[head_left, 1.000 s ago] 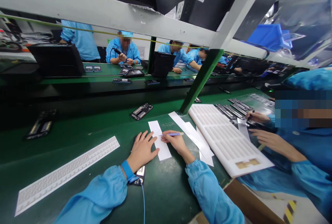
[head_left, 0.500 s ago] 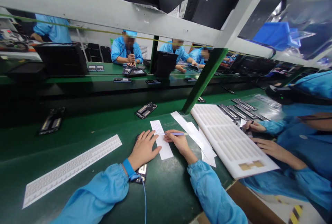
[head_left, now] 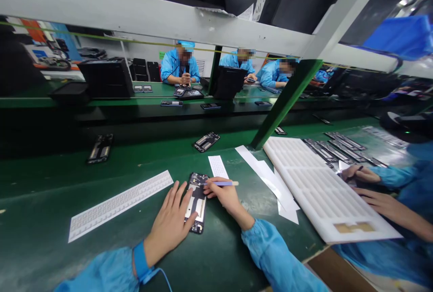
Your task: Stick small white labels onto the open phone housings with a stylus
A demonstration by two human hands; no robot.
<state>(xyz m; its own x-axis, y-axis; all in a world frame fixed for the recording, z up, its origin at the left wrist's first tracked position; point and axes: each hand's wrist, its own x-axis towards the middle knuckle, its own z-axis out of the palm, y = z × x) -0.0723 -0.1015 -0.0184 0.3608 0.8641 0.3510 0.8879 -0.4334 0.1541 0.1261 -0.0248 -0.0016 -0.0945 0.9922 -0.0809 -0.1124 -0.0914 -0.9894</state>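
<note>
An opened phone [head_left: 196,204] with bare circuit parts lies on the green bench. My left hand [head_left: 172,217] rests flat with spread fingers, its fingertips and thumb over the phone's left side. Between the fingers of my right hand [head_left: 221,192] is a slim lavender tool [head_left: 223,183] with a pale rear end; I cannot make out its exact kind. The tool's front end is over the upper right of the phone. Behind that hand lies a white label sheet [head_left: 217,165], partly covered by it. A long sheet of printed stickers [head_left: 122,206] is on the left.
More opened phones [head_left: 206,141] lie further back. White paper strips [head_left: 270,179] and a white slotted foam tray [head_left: 304,179] are on the right, beside a co-worker's hands [head_left: 360,173]. A green post [head_left: 287,102] rises behind the strips. A blue cord [head_left: 164,278] trails from my left wristband.
My right hand has moved with the tool from the label sheet onto the phone. My left hand has slid left and nearer me, uncovering most of the phone. The view has shifted left.
</note>
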